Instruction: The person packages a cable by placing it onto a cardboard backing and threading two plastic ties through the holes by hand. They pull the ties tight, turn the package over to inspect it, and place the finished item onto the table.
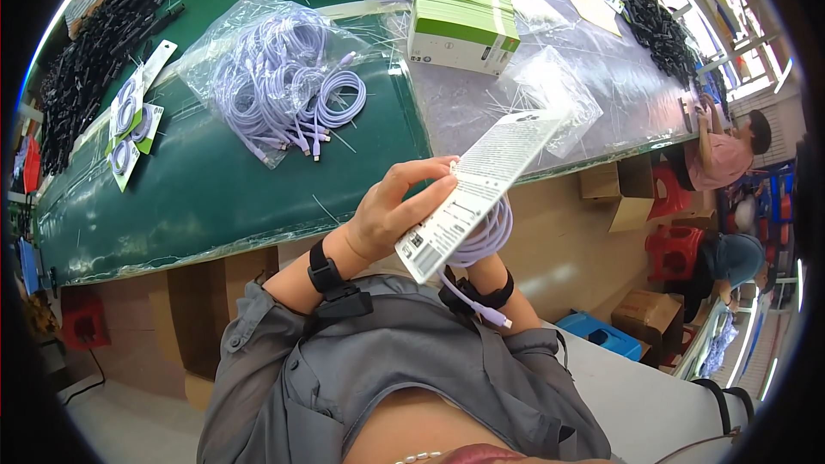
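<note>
On my feed the left hand [384,204] is closed on the edge of a white hang card [481,193], fingers pinching its left side. Card is tilted, hang-hole end up and to the right, printed face toward me. Coiled lavender USB-C cable [486,239] sits behind it, 1 connector end dangling below the card. Right hand is hidden behind the card, so I can't tell its grip; only the forearm [488,271] and wrist strap show. Both things are held off the table, in front of its near edge. On the green tabletop [249,223]: heap of lavender cables [273,64] partly in clear plastic, carded cables [127,112] farther left. Green-and-white box [460,39] stands beyond the card
</note>
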The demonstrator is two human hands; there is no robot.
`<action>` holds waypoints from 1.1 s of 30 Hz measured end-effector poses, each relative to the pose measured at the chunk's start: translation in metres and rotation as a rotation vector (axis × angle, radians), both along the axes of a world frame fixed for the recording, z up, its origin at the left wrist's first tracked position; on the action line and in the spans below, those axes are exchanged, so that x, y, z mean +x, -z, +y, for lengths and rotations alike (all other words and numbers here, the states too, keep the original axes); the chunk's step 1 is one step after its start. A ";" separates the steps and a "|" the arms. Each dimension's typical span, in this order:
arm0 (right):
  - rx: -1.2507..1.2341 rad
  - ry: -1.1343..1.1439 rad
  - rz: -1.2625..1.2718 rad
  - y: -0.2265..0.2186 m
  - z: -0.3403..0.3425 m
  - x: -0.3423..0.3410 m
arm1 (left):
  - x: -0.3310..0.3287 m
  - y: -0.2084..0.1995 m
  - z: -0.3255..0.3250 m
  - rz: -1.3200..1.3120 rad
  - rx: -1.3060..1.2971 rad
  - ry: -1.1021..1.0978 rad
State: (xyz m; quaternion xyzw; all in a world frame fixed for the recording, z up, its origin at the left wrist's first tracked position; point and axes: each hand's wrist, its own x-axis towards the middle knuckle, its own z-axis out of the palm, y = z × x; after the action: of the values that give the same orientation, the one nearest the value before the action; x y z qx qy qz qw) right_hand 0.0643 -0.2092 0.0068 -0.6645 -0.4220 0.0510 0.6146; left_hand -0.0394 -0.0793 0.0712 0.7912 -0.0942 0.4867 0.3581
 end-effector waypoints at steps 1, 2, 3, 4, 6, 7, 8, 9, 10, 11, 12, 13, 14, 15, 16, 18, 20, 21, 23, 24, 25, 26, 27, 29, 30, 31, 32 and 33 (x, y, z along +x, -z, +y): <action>0.034 -0.016 0.212 0.010 -0.004 -0.002 | 0.000 -0.002 0.000 -0.003 -0.003 0.002; 0.066 -0.035 0.425 0.009 -0.004 -0.004 | 0.000 -0.005 0.000 -0.009 0.012 -0.002; 0.062 -0.035 0.425 0.006 -0.006 -0.005 | 0.000 -0.009 -0.001 -0.015 0.026 -0.004; -0.023 -0.103 0.430 0.002 -0.009 -0.006 | 0.000 -0.011 -0.001 -0.020 0.039 -0.006; -0.195 -0.236 0.441 -0.007 -0.016 -0.008 | -0.002 -0.015 0.000 -0.016 0.051 -0.001; -0.199 -0.235 0.442 -0.020 -0.015 -0.012 | -0.002 -0.015 0.002 -0.012 0.069 0.001; -0.100 -0.312 0.628 -0.037 -0.013 -0.019 | -0.003 -0.016 0.003 -0.009 0.086 0.004; 0.004 -0.383 0.814 -0.054 -0.012 -0.026 | -0.004 -0.017 0.002 -0.008 0.080 0.009; 0.113 -0.451 0.998 -0.060 -0.013 -0.029 | -0.006 -0.018 0.001 0.033 0.001 0.059; 0.110 -0.442 1.000 -0.058 -0.013 -0.026 | -0.007 -0.019 0.000 0.073 -0.078 0.109; 0.145 -0.509 1.059 -0.054 -0.012 -0.018 | -0.008 -0.020 -0.001 0.116 -0.155 0.156; 0.180 -0.577 1.118 -0.053 -0.008 -0.011 | -0.008 -0.020 -0.001 0.118 -0.159 0.159; 0.217 -0.645 1.177 -0.052 -0.006 -0.007 | -0.006 -0.020 -0.001 0.059 -0.071 0.130; 0.217 -0.640 1.180 -0.052 -0.007 -0.006 | -0.004 -0.020 -0.001 -0.001 0.018 0.101; 0.207 -0.597 1.066 -0.054 -0.007 -0.007 | -0.003 -0.020 -0.001 -0.061 0.107 0.071; 0.185 -0.505 0.845 -0.064 -0.005 -0.011 | -0.004 -0.020 -0.003 -0.026 0.067 0.109; 0.186 -0.512 0.965 -0.075 -0.004 -0.014 | -0.005 -0.022 -0.004 0.031 -0.002 0.173; 0.187 -0.523 1.082 -0.080 -0.003 -0.015 | -0.005 -0.023 -0.004 0.033 -0.004 0.176; 0.190 -0.532 1.201 -0.081 -0.004 -0.012 | -0.006 -0.026 -0.005 0.048 0.000 0.182; 0.148 -0.577 1.097 -0.081 -0.003 -0.007 | -0.006 -0.026 -0.006 0.054 0.002 0.184; 0.106 -0.621 0.991 -0.081 -0.003 -0.003 | -0.006 -0.026 -0.006 0.055 0.002 0.186; 0.065 -0.662 0.885 -0.081 -0.003 0.000 | -0.005 -0.027 -0.007 0.043 -0.005 0.198; 0.066 -0.661 0.886 -0.082 -0.002 -0.001 | -0.004 -0.026 -0.007 0.031 -0.012 0.209; 0.104 -0.648 0.816 -0.090 0.000 -0.004 | -0.003 -0.026 -0.008 0.020 -0.019 0.222; 0.122 -0.642 0.780 -0.091 0.001 -0.005 | -0.003 -0.026 -0.008 0.014 -0.002 0.208; 0.123 -0.641 0.781 -0.091 0.002 -0.005 | -0.003 -0.026 -0.008 0.009 0.015 0.194; 0.123 -0.637 0.749 -0.091 0.002 -0.005 | -0.003 -0.027 -0.008 0.004 0.032 0.181; 0.123 -0.633 0.716 -0.091 0.003 -0.004 | -0.003 -0.026 -0.008 0.005 0.031 0.183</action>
State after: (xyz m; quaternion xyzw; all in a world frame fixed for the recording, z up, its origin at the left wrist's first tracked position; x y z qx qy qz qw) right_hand 0.0602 -0.2067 0.0982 -0.4065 -0.3674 0.4361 0.7139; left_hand -0.0419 -0.0874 0.0975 0.7859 -0.1725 0.4485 0.3890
